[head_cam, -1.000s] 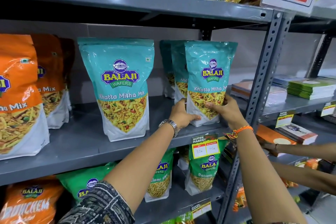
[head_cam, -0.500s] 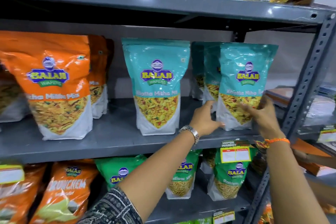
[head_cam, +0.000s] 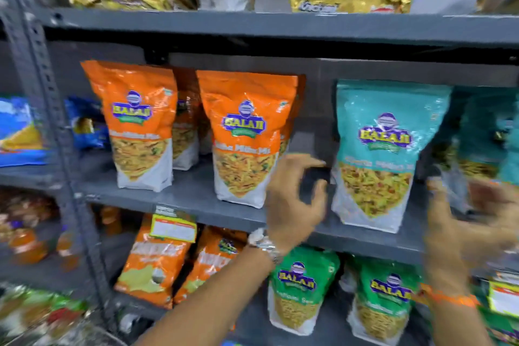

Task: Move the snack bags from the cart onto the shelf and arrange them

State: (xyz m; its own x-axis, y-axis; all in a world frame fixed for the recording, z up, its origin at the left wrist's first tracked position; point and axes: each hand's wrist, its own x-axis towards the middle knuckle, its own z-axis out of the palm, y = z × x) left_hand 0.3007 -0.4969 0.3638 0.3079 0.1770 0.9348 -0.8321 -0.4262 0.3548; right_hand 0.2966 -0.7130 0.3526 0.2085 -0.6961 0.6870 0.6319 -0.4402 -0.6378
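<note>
The left hand hovers empty before the grey shelf, fingers spread and curled. At its 3 o'clock, just beside it, a teal snack bag stands upright on the shelf. At its 9 o'clock stands an orange snack bag. The right hand is blurred at the frame's 4 o'clock; I cannot tell its fingers' state.

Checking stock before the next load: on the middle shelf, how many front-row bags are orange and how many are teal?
Orange bags: 2
Teal bags: 2, the second blurred and cut off by the right edge of the picture
Total: 4
More bags stand behind these, mostly hidden and not counted.
</note>
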